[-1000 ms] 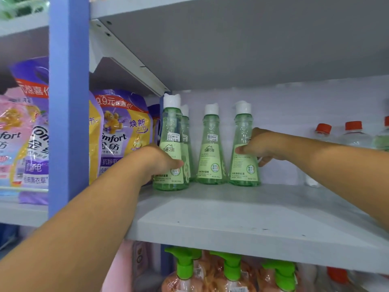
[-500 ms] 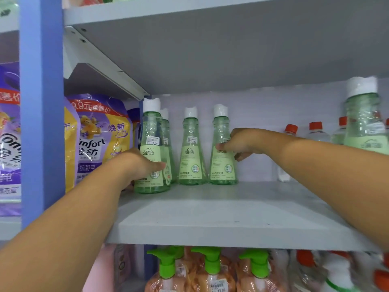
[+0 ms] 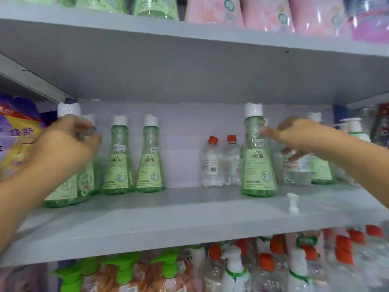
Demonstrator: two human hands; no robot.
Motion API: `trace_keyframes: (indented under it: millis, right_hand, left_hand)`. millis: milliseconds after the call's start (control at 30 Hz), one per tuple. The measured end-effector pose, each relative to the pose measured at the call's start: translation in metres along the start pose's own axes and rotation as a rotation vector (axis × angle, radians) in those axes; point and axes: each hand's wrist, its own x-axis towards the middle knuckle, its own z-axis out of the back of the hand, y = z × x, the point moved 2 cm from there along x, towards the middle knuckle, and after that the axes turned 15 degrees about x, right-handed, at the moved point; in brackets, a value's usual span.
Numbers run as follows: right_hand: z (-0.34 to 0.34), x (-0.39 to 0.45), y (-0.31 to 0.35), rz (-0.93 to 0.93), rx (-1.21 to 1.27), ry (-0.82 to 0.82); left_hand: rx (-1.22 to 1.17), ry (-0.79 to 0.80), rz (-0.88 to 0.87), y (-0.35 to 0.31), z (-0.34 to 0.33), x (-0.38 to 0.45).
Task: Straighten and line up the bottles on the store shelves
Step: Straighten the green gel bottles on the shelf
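While half a second ago the left hand (image 3: pixel 69 148) sat low against the label of the front left green cone-shaped plastic bottle (image 3: pixel 65 186) and the right hand (image 3: pixel 294 133) rested on the fourth bottle of that group, the view has now swung right and both hands have risen: the left one curls round the neck of that front left bottle just under its white flip cap, and the right one, having left the left group, reaches to the neck of a lone green bottle (image 3: pixel 259 165) standing forward on the grey shelf board (image 3: pixel 168 218), its fingers (image 3: pixel 271 131) touching the neck, though motion blur hides whether they close round it. Two more green bottles (image 3: pixel 134 163) stand upright side by side behind the left hand, each with a small white price sticker and a pale green label bearing a house outline and Chinese characters too small to read. Two clear plastic bottles with red caps (image 3: pixel 221 163) stand at the back, between the groups. A small white plastic part (image 3: pixel 293 203) lies on the shelf just beside the lone bottle's base. A purple and yellow soft pouch (image 3: pixel 19 140) with large Chinese characters sits at far left. Below, blurred green pump tops (image 3: pixel 124 268) and red caps show.
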Motion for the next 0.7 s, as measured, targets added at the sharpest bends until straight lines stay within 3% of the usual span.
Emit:
trace_keyframes:
  millis: [100, 267, 333, 433, 600, 700]
  right_hand:
    - [-0.022, -0.008, -0.019, -0.136, 0.084, 0.347]
    - [-0.048, -0.014, -0.024, 0.036, 0.087, 0.331]
    - [-0.051, -0.015, -0.026, 0.054, 0.183, 0.452]
    - [-0.031, -0.01, -0.037, 0.065, 0.174, 0.561]
    - [0.06, 0.053, -0.083, 0.073, 0.222, -0.039]
    - [0.083, 0.08, -0.107, -0.121, 0.053, -0.101]
  left_hand:
    - [-0.195, 0.257, -0.014, -0.08, -0.028, -0.035]
    - [-0.262, 0.695, -0.118, -0.181, -0.093, -0.088]
    - [-0.258, 0.772, -0.131, -0.204, -0.114, -0.099]
    - [-0.256, 0.763, -0.148, -0.22, -0.128, -0.107]
    - [-0.276, 0.737, -0.096, -0.21, -0.135, -0.106]
    - [-0.265, 0.702, -0.097, -0.205, -0.134, -0.108]
